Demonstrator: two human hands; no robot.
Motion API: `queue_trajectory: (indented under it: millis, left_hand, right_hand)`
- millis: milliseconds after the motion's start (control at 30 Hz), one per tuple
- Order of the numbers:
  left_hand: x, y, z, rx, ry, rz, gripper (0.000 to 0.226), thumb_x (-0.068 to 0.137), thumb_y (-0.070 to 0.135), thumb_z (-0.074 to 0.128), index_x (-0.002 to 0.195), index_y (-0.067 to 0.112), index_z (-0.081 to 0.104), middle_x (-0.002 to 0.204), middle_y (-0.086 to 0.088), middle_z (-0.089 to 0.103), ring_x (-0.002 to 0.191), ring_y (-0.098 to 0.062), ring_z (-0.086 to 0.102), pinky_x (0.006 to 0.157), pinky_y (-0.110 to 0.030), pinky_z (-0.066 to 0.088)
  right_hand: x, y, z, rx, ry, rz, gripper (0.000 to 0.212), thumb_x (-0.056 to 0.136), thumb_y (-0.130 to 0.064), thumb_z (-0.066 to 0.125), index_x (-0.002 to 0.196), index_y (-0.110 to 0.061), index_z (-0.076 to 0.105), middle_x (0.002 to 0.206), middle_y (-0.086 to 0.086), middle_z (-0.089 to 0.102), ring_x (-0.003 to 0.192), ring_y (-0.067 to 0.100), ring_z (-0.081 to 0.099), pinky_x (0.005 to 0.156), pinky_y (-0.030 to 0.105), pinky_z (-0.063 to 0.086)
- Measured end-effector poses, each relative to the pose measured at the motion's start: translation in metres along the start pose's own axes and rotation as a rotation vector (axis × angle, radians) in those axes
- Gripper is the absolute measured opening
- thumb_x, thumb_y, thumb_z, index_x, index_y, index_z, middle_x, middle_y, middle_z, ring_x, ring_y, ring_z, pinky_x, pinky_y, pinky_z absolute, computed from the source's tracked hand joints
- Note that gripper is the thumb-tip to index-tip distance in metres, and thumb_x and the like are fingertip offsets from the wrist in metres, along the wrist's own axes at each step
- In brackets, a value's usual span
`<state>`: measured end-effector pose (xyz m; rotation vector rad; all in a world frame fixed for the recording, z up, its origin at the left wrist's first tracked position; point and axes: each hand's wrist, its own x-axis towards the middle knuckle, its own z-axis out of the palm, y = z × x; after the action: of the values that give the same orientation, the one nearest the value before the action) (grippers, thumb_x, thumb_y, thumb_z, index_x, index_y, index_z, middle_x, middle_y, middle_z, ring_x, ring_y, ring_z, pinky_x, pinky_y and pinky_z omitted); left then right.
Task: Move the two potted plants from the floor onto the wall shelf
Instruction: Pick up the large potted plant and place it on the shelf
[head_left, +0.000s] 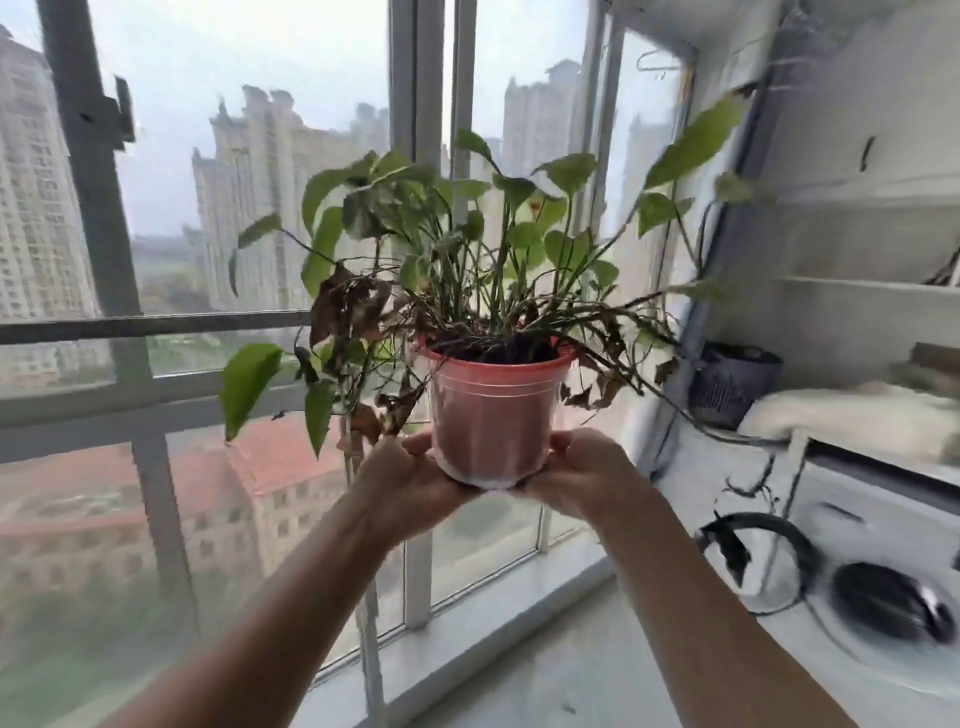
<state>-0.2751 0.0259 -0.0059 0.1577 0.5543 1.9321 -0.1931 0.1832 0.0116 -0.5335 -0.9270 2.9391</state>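
While both arms reach forward at chest height, the pot (493, 415) sits cupped between two hands in front of the window (208, 260). It is a pinkish-red plastic pot, upright, held in the air well above the sill (519, 623) and clear of any surface. The left hand (410, 480) cradles its lower left side, fingers curled under the base and thumb lying against the wall of the pot; the right hand (582, 475) mirrors it on the lower right, thumb up along the side and fingers tucked beneath. Each grip is thus closed on the pot, both touching its bottom edge. The plant (467, 249) spreads wide from the rim, with green leaves on long stems above and brown, dried leaves hanging over the left and right sides. One long vine (691, 140) trails up and to the right toward the white shelf (872, 286) on the right wall; the pot itself is left of the shelf and not on it. Below the shelf a dark basket (732, 384) stands beside a pale folded cloth (852, 415) on top of a washer (883, 597), whose round door faces the room. Beyond the glass stand tall pale towers and a red-roofed block. The frame is somewhat blurred at the right edge.
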Motion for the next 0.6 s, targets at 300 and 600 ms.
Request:
queue_trajectory:
  millis: [300,600]
  left_hand:
    - [0.128,-0.085,0.043,-0.017,-0.099,-0.301,0.058,0.098,0.022,0.023,0.128,-0.020,0.049,0.126,-0.051,0.048,0.106,-0.068,0.054,0.079,-0.075,0.046]
    - [0.263,-0.140,0.090,0.099,-0.189,-0.446,0.054,0.090,0.015,0.031,0.116,-0.024,0.058,0.131,-0.047,0.048,0.126,-0.054,0.046,0.106,-0.066,0.034]
  right_hand:
    - [-0.044,-0.085,-0.115,0.068,0.328,-0.239,0.051,0.103,-0.021,0.018,0.128,0.007,0.052,0.121,0.037,0.061,0.112,0.050,0.057,0.093,0.069,0.045]
    - [-0.056,-0.186,-0.204,0.119,0.435,-0.439,0.045,0.096,-0.012,0.021,0.123,0.006,0.053,0.093,0.045,0.065,0.077,0.060,0.066,0.063,0.075,0.048]
